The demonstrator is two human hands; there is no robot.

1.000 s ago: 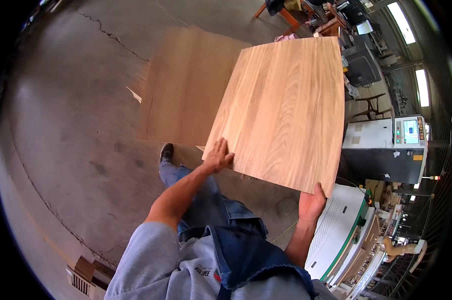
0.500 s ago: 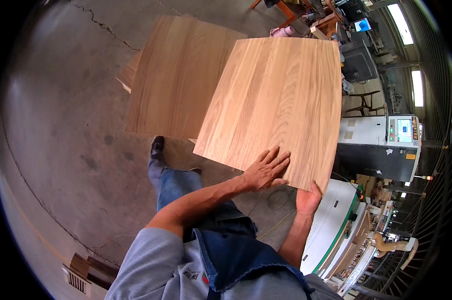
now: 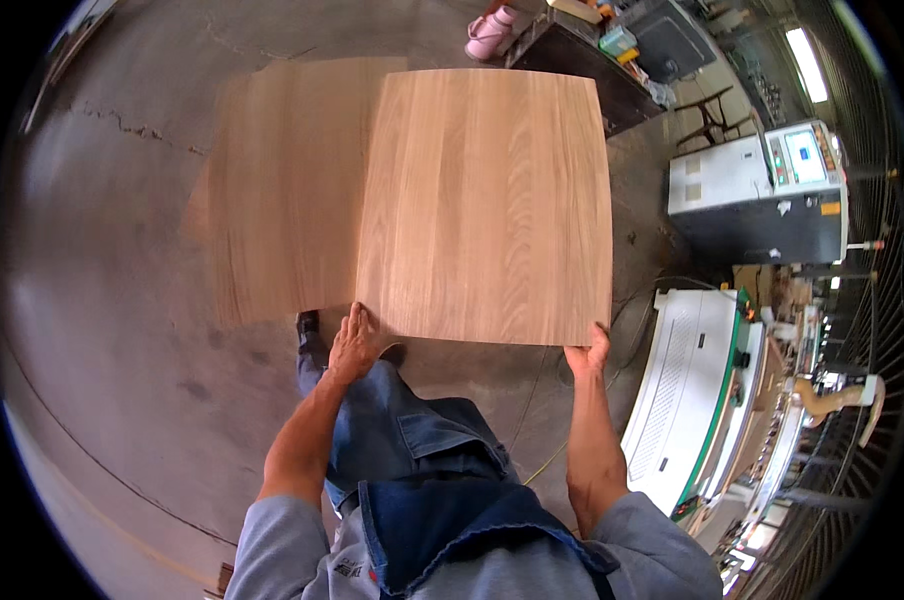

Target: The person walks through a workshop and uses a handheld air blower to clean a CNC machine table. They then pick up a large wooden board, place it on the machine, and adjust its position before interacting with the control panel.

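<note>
A pale, wood-grained panel [image 3: 487,205], broad and nearly square, is held out flat in front of me. At its near right corner my right hand [image 3: 590,352] grips the edge, thumb on top and the other fingers hidden underneath. My left hand [image 3: 352,345] is at the near left corner, its fingers against the edge there. Beyond the panel's left side lies another wooden panel [image 3: 287,190], browner and slightly blurred, on top of a stack. The held panel overlaps its right side in view.
A pink flask [image 3: 489,35] stands beside a dark bench [image 3: 562,62] at the far side. To the right are a grey and black control cabinet [image 3: 757,205] with a screen and a long white machine cover [image 3: 680,385]. A cable crosses the concrete floor [image 3: 122,270].
My left hand has gone from the panel's top face to its near left corner. The held panel has turned squarer to me and shifted left in view, and my view has swung right.
</note>
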